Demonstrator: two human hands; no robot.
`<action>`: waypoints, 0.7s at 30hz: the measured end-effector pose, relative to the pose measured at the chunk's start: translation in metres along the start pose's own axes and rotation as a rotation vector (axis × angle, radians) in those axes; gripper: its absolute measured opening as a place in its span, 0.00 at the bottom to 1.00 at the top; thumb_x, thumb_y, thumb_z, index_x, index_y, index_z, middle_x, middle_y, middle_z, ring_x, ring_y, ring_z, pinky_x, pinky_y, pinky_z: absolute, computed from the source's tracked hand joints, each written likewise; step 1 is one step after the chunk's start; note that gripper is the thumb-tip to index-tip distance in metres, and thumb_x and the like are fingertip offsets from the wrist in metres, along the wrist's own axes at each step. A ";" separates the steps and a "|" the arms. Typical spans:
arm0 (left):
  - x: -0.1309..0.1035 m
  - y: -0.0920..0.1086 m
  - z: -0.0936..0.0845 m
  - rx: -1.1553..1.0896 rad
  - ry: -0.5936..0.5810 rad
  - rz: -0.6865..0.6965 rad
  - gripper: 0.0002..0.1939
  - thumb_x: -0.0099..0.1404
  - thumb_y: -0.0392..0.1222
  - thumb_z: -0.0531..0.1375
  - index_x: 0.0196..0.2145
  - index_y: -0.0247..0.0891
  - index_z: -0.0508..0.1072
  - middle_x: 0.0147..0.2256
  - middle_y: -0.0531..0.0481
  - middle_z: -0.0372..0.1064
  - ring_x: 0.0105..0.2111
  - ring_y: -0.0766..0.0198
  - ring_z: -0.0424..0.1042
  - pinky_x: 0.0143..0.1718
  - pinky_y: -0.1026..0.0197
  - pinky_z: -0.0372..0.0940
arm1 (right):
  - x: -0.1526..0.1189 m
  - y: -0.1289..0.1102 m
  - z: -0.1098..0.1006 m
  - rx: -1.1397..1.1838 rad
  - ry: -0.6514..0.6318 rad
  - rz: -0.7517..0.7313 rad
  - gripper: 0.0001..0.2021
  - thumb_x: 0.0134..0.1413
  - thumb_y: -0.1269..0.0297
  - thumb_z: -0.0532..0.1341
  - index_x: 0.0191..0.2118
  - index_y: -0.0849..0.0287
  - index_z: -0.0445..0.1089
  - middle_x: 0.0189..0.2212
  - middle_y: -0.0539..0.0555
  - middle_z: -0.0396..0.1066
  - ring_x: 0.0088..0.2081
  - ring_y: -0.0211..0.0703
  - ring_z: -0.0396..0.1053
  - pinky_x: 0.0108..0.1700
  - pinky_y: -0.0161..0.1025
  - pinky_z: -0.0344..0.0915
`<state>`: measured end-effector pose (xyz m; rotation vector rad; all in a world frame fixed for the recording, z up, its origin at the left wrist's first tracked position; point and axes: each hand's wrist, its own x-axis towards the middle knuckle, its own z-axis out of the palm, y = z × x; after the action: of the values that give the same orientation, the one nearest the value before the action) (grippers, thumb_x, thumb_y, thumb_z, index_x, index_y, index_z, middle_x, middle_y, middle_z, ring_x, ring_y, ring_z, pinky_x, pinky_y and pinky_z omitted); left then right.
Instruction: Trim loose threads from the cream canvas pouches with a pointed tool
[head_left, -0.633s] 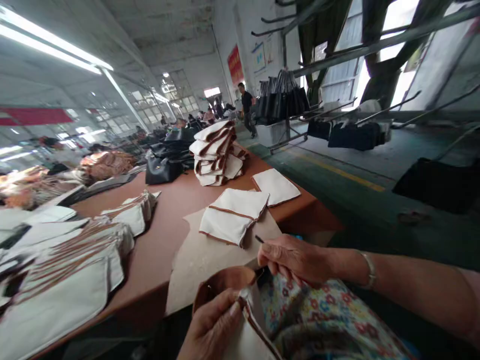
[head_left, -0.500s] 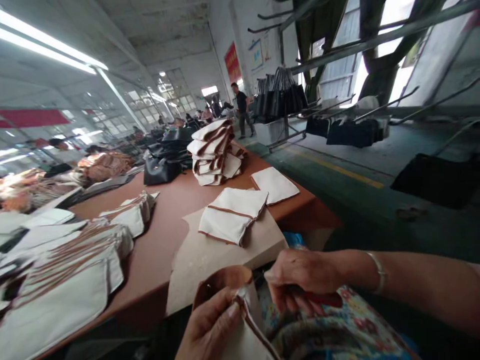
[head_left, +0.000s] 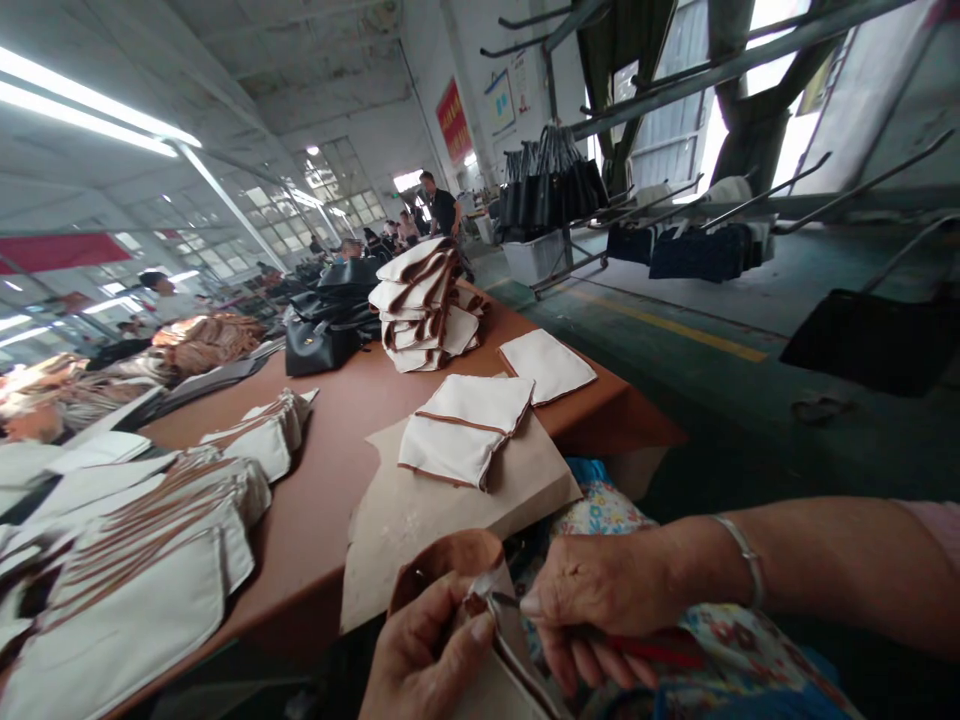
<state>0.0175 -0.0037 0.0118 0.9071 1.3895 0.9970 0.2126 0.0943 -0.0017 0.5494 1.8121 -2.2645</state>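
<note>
At the bottom centre my left hand (head_left: 427,650) pinches the corner of a white fabric piece (head_left: 502,690) with a dark brown edge strip. My right hand (head_left: 600,600) is closed around a red-handled tool (head_left: 664,648). The tool's thin dark tip reaches to the pinched corner, beside my left thumb; most of it is hidden in the palm, so its kind is unclear. Just behind my left hand stands a brown curved band (head_left: 450,560), rounded like an open cup. Another white panel with brown trim (head_left: 461,430) lies beyond on a beige sheet (head_left: 397,540).
A brown-covered table (head_left: 352,390) carries a stack of white pieces (head_left: 420,310), a single white panel (head_left: 547,365), rows of trimmed pieces (head_left: 157,570) at left and black bags (head_left: 322,340). Metal racks with hanging bags (head_left: 551,190) stand right. A person (head_left: 442,210) is in the background.
My right hand has come slightly lower, and the tool's tip now shows against the pinched corner. My left hand keeps its hold. The person in the background has shifted left.
</note>
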 end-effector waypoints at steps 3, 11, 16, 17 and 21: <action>0.001 -0.003 -0.001 0.015 0.004 -0.004 0.16 0.52 0.52 0.70 0.27 0.36 0.76 0.19 0.57 0.63 0.17 0.74 0.57 0.18 0.72 0.51 | 0.002 0.002 0.003 0.031 0.015 0.008 0.25 0.67 0.60 0.42 0.26 0.65 0.68 0.17 0.49 0.64 0.12 0.31 0.62 0.13 0.27 0.60; 0.002 -0.003 0.000 0.037 0.025 0.008 0.15 0.52 0.52 0.71 0.26 0.36 0.76 0.19 0.58 0.61 0.19 0.74 0.56 0.19 0.72 0.51 | 0.003 0.009 0.003 0.032 -0.014 -0.036 0.25 0.68 0.59 0.41 0.26 0.64 0.67 0.15 0.49 0.64 0.12 0.32 0.63 0.13 0.26 0.60; 0.001 -0.001 0.001 0.120 0.031 0.029 0.17 0.51 0.54 0.70 0.26 0.35 0.76 0.21 0.55 0.64 0.21 0.72 0.57 0.21 0.72 0.53 | 0.009 0.016 0.002 0.052 -0.023 -0.039 0.25 0.68 0.60 0.41 0.27 0.64 0.68 0.15 0.48 0.64 0.12 0.32 0.64 0.13 0.26 0.59; 0.001 -0.001 0.001 0.132 0.030 0.028 0.17 0.52 0.54 0.70 0.27 0.35 0.76 0.21 0.55 0.65 0.21 0.72 0.57 0.20 0.71 0.53 | 0.012 0.018 0.002 0.062 -0.028 -0.033 0.25 0.69 0.61 0.41 0.26 0.64 0.67 0.15 0.48 0.64 0.12 0.32 0.64 0.13 0.26 0.59; 0.001 -0.006 0.000 0.128 0.026 0.025 0.17 0.52 0.53 0.69 0.25 0.35 0.74 0.20 0.56 0.62 0.19 0.73 0.55 0.19 0.72 0.51 | 0.021 0.023 0.003 0.107 -0.072 0.022 0.26 0.69 0.62 0.39 0.25 0.64 0.65 0.14 0.48 0.64 0.11 0.33 0.64 0.14 0.28 0.62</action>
<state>0.0177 -0.0046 0.0055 1.0114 1.4805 0.9490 0.2014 0.0882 -0.0307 0.4952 1.6514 -2.3460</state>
